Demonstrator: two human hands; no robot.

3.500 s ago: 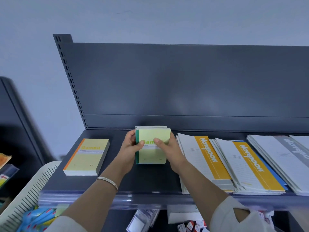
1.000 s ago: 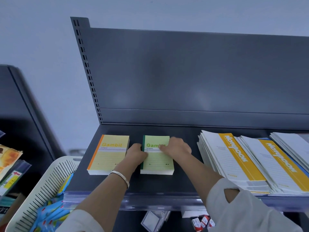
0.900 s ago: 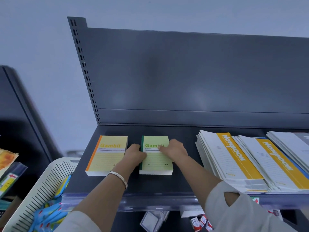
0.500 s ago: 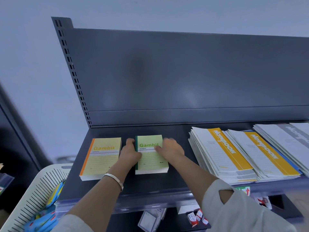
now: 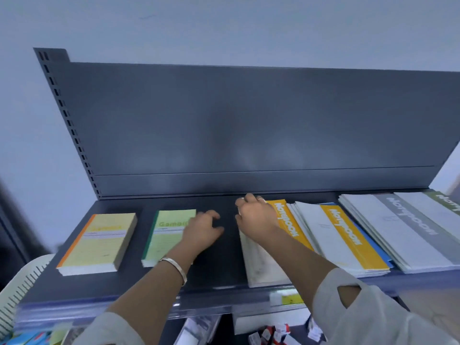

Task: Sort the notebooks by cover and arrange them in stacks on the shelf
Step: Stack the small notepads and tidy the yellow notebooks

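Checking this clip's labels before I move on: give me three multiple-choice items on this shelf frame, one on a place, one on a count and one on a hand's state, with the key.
1. Where does the green-spined stack lie relative to the orange-spined stack?
A. to its right
B. to its left
C. on top of it

2. How many large notebook piles show an orange band?
A. one
B. two
C. four

3. What is the right hand doing?
A. gripping the far end of the leftmost orange-banded pile
B. lying flat on the green-spined stack
C. holding a pen

Key:
1 A, the two stacks lie side by side, apart, with the green one on the right.
2 B, only the leftmost pile and the second orange-banded pile carry orange; the rest show grey or green.
3 A, its fingers curl over that pile's far end.
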